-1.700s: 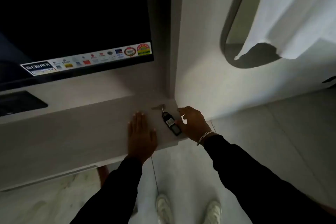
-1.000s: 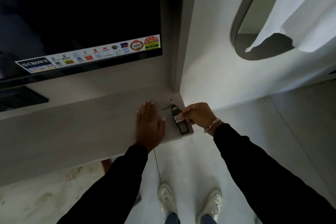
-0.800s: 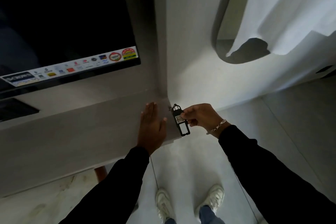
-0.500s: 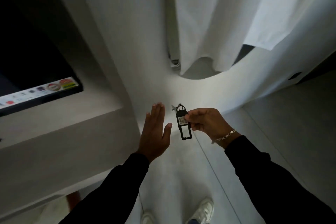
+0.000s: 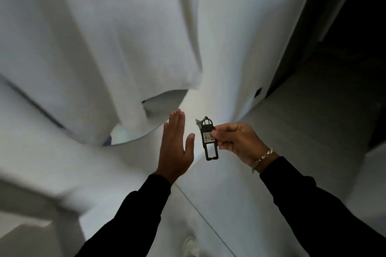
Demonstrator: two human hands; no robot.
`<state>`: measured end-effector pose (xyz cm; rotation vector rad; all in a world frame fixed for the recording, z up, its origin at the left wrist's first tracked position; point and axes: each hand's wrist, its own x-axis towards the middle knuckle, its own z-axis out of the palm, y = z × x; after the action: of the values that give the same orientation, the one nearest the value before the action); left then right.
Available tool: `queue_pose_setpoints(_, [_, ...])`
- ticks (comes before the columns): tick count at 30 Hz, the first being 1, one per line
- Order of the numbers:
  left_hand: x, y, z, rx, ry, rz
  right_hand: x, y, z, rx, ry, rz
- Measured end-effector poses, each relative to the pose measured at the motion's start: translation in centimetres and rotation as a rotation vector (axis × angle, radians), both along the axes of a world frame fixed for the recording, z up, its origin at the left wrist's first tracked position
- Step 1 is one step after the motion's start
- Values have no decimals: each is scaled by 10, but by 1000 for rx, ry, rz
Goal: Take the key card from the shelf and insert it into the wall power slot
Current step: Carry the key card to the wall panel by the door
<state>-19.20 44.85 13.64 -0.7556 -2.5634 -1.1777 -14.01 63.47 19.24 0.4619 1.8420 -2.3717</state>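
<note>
The key card [image 5: 209, 148] is a black plastic tag with a white numbered label and a metal key on a ring at its top. My right hand [image 5: 238, 142] pinches it by the label at mid-air, upright, in front of the white wall. My left hand [image 5: 176, 148] is held flat and open just left of the tag, fingers together and pointing up, not touching it. The shelf [image 5: 31, 204] shows blurred at the lower left. No wall power slot can be made out for certain.
A white cloth [image 5: 125, 37] hangs over an oval mirror [image 5: 129, 135] on the wall ahead. A small dark wall plate [image 5: 258, 92] sits low at the right, beside a dark doorway [image 5: 344, 58]. Pale floor tiles [image 5: 219, 204] and my shoe [image 5: 190, 248] lie below.
My right hand picked the key card off the shelf and carried it rightward into the air. My left hand lifted off the shelf. The view swung right, away from the television.
</note>
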Motion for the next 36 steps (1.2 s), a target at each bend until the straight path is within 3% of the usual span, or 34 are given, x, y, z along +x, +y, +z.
queue_pose_setpoints(14, [-127,211,11,1,75,-349,-68,172,20,26,-1,-319])
queue_pose_setpoints(24, [-153,371,6,-11,50,-517,-84,311,18,39,25,-498])
queue_pose_setpoints(36, [-168,558,20,15,47,-453,-94,505,36,83,54,-485])
